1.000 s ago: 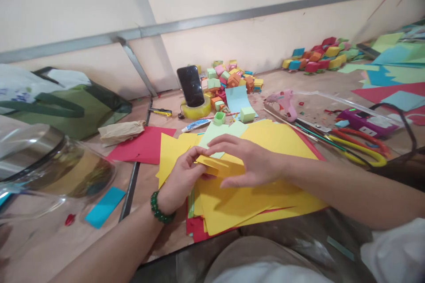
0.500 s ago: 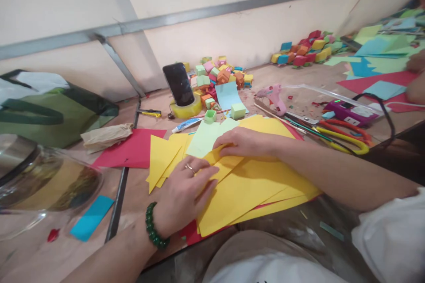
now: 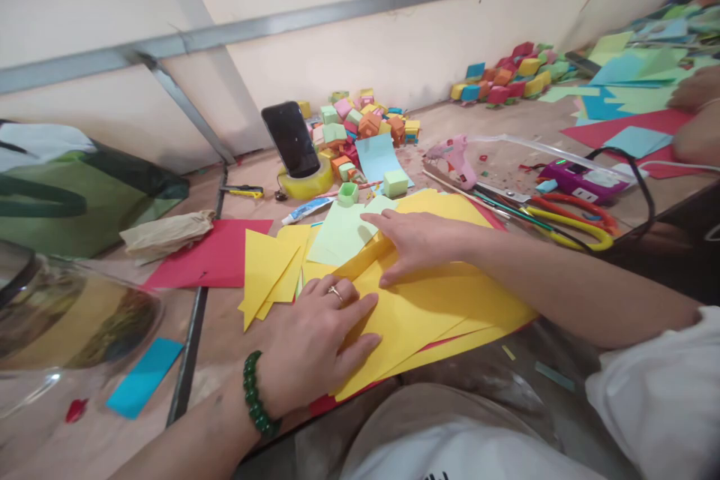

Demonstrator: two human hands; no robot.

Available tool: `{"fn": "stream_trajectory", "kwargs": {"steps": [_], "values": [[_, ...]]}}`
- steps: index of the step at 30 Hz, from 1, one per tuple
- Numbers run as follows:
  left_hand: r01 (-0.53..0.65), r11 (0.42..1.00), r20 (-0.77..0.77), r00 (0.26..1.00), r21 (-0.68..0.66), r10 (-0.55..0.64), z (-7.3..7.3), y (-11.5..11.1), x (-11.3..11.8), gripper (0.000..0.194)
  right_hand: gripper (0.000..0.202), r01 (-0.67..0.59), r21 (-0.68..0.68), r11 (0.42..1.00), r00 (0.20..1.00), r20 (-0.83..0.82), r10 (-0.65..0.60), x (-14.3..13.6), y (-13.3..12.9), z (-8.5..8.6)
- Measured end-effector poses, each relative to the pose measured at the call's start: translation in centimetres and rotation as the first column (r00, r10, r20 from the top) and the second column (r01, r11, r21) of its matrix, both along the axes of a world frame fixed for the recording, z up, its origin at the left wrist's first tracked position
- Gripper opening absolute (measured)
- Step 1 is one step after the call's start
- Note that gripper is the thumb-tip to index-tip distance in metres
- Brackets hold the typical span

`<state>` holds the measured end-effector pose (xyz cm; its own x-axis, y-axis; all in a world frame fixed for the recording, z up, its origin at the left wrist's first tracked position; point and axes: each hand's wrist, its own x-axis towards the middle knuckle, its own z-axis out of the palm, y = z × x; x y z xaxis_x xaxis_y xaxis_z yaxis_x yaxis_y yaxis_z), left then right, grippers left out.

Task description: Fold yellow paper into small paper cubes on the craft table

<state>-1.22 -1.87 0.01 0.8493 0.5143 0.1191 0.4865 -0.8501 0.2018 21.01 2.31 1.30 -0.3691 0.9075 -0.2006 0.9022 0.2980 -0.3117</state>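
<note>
Apparently steadying the yellow sheets (image 3: 444,300), the left hand (image 3: 318,337) rests flattened on them; the right hand (image 3: 424,240), thumb and fingers spread, arches over the folded yellow strip (image 3: 361,259) atop those sheets. Far left, a tape roll (image 3: 307,181) props the smartphone (image 3: 289,139).

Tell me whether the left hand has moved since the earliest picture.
Yes. Judged against the open green box, the left hand has moved toward the near side of the table, farther from the box.
</note>
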Motion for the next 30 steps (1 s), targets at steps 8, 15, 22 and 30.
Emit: {"fn": "stream_trajectory", "kwargs": {"steps": [8, 15, 22, 30], "values": [[-0.008, 1.0, -0.018, 1.0, 0.017, 0.009, 0.4, -0.1, -0.3, 0.024, 0.09, -0.04, -0.008, 0.999, 0.998, 0.055, 0.04, 2.9, 1.7, -0.1], [-0.023, 1.0, 0.034, 0.999, 0.013, 0.023, -0.1, -0.1, -0.6, 0.02, 0.063, -0.188, -0.078, 0.979, 0.978, -0.103, 0.18, 4.6, 2.6, 1.3], [0.012, 0.998, 0.125, 0.992, 0.068, -0.021, -0.2, 0.3, -0.4, 0.018, 0.005, -0.251, 0.067, 0.966, 0.907, -0.333, 0.258, 2.7, 3.2, -0.3], [-0.265, 0.946, 0.36, 0.915, 0.189, 0.184, -1.1, 1.9, -1.3, 0.015, 0.005, -0.273, 0.149, 0.95, 0.814, -0.491, 0.311, 2.2, 2.5, -0.6]]}}
